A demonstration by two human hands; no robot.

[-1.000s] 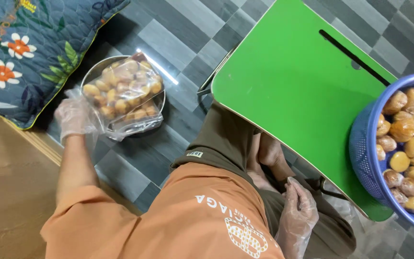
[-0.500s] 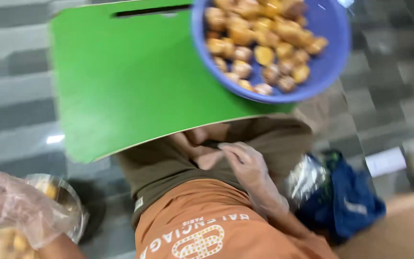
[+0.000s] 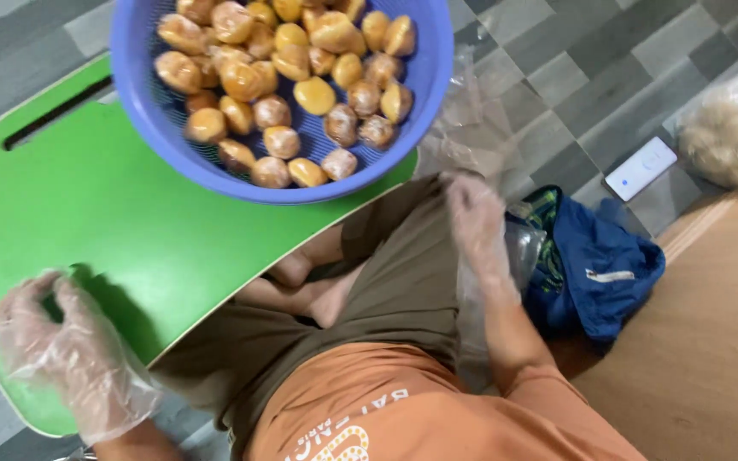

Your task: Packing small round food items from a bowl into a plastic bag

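Floor: the grey checked tile floor [image 3: 582,77] runs along the top and the right side.
Surface: the flat green plastic lap surface [image 3: 130,222] lies over the person's legs and has a long thin slot near its far edge.
Basket: the round blue plastic basket [image 3: 424,77] sits on the far part of the surface and sticks out past its edge.
Buns: the small round golden-brown buns [image 3: 288,72] fill the basket in a heap.
Blue bag: the dark blue cloth bag [image 3: 600,265] lies on the floor just beside the person's right arm.
Clear bag: the thin clear plastic bag [image 3: 471,119] lies crumpled on the floor next to the basket.
Left hand: the left hand [image 3: 66,350] wears a thin clear plastic glove and hangs over the near corner of the surface. Its fingers are curled in loosely and hold nothing.
Right hand: the right hand [image 3: 476,218] also wears a clear glove and is by the right knee, near the clear bag. It is blurred, so I cannot tell if its fingers hold anything.
White thing: the small flat white box [image 3: 640,168] lies on the floor, well apart from both hands.
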